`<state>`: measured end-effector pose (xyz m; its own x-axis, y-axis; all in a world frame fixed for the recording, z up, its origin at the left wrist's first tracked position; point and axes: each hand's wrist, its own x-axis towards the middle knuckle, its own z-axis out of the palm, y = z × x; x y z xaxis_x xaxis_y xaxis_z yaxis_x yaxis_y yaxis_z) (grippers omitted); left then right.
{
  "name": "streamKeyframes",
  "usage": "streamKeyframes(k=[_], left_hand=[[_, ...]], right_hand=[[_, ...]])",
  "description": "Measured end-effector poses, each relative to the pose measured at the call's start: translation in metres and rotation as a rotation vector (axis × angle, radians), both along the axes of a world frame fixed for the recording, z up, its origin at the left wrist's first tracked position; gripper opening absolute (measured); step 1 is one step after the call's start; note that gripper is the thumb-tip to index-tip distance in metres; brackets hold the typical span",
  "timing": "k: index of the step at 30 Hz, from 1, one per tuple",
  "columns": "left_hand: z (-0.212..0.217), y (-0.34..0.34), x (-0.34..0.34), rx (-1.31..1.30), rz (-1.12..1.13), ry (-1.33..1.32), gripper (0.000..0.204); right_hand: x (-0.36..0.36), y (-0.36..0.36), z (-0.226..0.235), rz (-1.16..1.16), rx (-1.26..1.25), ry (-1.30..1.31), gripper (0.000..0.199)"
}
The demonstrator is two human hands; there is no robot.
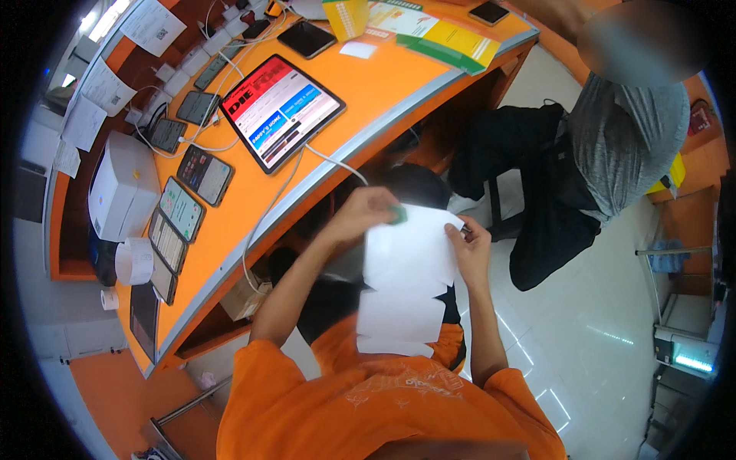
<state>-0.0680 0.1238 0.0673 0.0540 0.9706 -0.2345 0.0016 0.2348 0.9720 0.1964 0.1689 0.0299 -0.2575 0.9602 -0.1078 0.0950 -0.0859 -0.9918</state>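
Together, left hand [362, 216] pinching green piece [399, 215], right hand [471, 244] gripping card [410, 249]

From here I see large dark lettering on the red banner of the tablet [287, 123], upper left of the frame, white lettering on its blue tiles, and pale print on the orange T-shirt [376, 410], lower middle.

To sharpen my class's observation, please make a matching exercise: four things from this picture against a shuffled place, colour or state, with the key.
1. White sheet
2. Tablet
3. Camera wearer's shirt
4. Other person's shirt

A. Orange
B. Grey
C. Held at one edge by the right hand
D. On the counter, screen lit

Pairs: 1-C, 2-D, 3-A, 4-B
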Motion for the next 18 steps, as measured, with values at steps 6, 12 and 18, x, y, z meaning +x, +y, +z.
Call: streamKeyframes(k=[6, 12, 18], left_hand=[[0.028, -0.008, -0.012, 0.007, -0.106, -0.108, 0.033], [0.055, 0.000, -0.003, -0.006, -0.271, 0.427, 0.036], [0.081, 0.001, 0.012, 0.101, -0.366, 0.636, 0.028]], right_hand=[[-0.004, 0.005, 0.004, 0.012, 0.016, -0.094, 0.029], [-0.013, -0.006, 0.044, 0.112, 0.216, -0.330, 0.025], [-0.023, -0.020, 0.061, 0.023, 0.388, -0.394, 0.028]])
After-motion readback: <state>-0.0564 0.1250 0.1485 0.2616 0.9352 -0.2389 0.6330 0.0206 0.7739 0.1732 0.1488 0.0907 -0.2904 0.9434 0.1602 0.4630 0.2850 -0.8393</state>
